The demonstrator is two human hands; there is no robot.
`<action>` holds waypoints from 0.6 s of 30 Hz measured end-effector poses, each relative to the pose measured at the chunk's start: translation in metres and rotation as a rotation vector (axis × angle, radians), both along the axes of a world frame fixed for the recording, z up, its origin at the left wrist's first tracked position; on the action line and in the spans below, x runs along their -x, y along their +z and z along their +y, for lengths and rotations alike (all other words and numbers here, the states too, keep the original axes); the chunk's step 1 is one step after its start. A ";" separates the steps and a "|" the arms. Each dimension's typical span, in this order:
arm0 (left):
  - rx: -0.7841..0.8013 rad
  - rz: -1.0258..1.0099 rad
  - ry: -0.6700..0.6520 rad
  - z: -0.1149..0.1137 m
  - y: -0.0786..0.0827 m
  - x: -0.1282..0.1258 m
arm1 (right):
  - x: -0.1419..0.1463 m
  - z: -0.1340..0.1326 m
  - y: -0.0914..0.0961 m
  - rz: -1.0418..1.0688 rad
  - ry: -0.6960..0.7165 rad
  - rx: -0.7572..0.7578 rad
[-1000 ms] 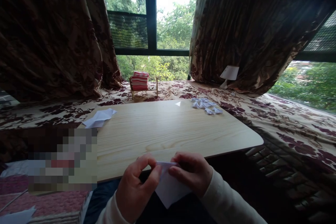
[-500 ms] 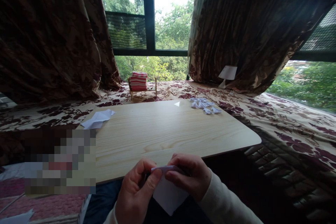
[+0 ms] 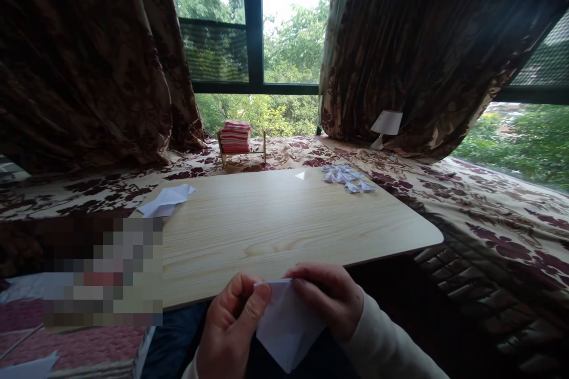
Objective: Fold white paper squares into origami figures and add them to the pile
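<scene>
A sheet of white paper (image 3: 287, 328) with a folded top edge hangs between my hands, just off the table's near edge, its lower corner pointing down. My left hand (image 3: 237, 320) pinches the top left of it, thumb on the near face. At the top right, my right hand (image 3: 331, 299) is closed on the paper, with some fingertips hidden behind it. Several small folded paper pieces (image 3: 344, 176) lie in a cluster at the table's far right. A single white paper triangle (image 3: 300, 176) rests left of them.
The pale wooden table (image 3: 231, 237) stretches ahead. Creased white paper (image 3: 166, 201) lies at its left edge, near a blurred-out patch. Beyond it, a small rack holds folded red-and-white cloths (image 3: 235, 136). A small white lamp (image 3: 386, 123) stands by the curtain.
My right hand has shifted a little right along the paper, its thumb now less in front, so more of the sheet's face shows. My left hand keeps its pinch.
</scene>
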State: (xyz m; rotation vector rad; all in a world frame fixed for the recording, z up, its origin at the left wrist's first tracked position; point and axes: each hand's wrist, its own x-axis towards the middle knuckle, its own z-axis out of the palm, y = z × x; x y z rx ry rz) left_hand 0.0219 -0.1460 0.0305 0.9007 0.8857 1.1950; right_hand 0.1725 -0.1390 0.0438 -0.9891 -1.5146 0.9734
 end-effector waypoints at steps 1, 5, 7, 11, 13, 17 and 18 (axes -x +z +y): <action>-0.044 0.047 0.004 0.000 0.000 0.001 | 0.000 0.000 0.002 -0.002 -0.010 0.008; -0.176 0.234 0.052 -0.001 0.003 0.005 | 0.002 0.002 0.004 0.000 -0.002 0.007; -0.241 0.350 0.073 -0.002 0.005 0.006 | 0.002 0.004 0.003 0.004 -0.010 -0.024; -0.338 0.514 0.117 -0.003 0.007 0.008 | 0.001 0.005 0.004 -0.067 0.046 -0.139; -0.363 0.542 0.126 -0.004 0.007 0.008 | 0.000 0.005 0.007 -0.094 0.070 -0.185; -0.377 0.620 0.100 -0.004 0.006 0.010 | -0.002 0.002 0.012 -0.101 0.087 -0.233; -0.373 0.637 0.099 -0.004 0.006 0.010 | -0.002 0.002 0.012 -0.107 0.085 -0.247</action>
